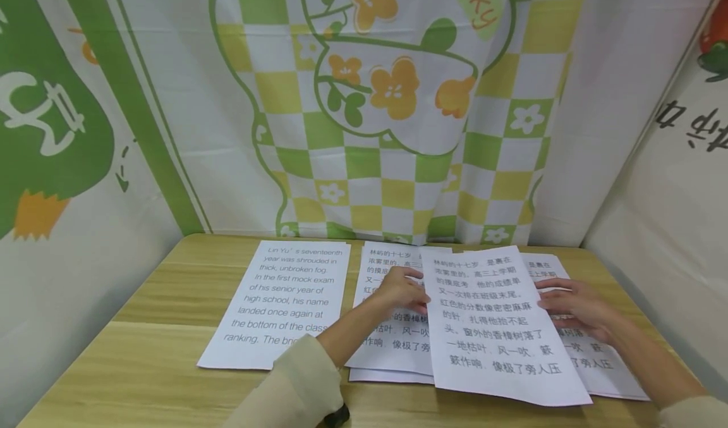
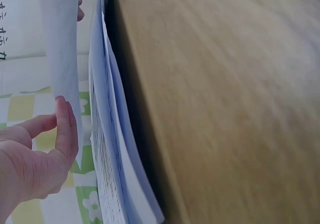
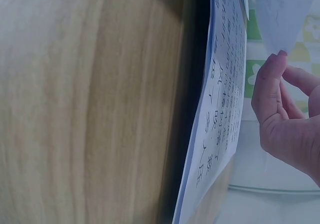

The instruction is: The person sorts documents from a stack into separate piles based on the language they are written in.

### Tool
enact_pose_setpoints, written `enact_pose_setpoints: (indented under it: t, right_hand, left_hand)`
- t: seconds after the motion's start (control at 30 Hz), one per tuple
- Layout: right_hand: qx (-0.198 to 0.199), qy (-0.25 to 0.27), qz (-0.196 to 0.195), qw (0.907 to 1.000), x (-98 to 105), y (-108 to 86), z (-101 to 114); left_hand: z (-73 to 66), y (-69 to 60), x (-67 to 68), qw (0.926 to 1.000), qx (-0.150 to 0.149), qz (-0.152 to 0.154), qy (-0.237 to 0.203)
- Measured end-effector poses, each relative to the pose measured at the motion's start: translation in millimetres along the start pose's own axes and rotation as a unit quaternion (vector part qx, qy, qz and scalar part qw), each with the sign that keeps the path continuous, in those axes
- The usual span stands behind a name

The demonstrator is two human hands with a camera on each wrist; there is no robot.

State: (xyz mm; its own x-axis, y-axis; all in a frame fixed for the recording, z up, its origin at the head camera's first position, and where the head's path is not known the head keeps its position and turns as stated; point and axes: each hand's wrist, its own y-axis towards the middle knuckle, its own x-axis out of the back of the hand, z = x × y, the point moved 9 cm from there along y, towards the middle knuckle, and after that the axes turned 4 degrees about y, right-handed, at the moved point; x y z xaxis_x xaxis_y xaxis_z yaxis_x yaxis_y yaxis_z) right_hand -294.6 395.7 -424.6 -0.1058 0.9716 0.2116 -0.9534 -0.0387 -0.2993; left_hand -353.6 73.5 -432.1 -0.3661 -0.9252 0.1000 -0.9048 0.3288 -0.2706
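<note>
Gently, I pinch one sheet (image 1: pixel 486 333) at both edges, left hand (image 1: pixel 405 289) at its nine o'clock, right hand (image 1: pixel 577 303) at three, fingertips nipped together on thin paper. It hangs raised between the middle pile (image 1: pixel 392 353) at nine and the right pile (image 1: pixel 604 361) at three. Uneven pulling could crease it or slip it loose; lowered carelessly, it could nudge either pile.

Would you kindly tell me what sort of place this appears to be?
Probably a small screened-off desk space, though its building is out of view: a wooden table, patterned fabric on three sides, and printed sheets in stacks.
</note>
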Motion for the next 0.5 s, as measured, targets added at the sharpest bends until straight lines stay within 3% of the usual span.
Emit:
enact_pose_setpoints:
  t: [0.27,0.5]
  right_hand:
    - [0.009,0.005,0.016,0.9998,11,-4.0,0]
    - [0.015,0.019,0.019,0.9995,22,-4.4,2]
  left_hand:
    - [0.1,1.3,-11.2,0.9985,-0.003,0.021,-0.05]
    - [-0.6,2.8,-20.6,0.9974,-0.01,0.036,-0.062]
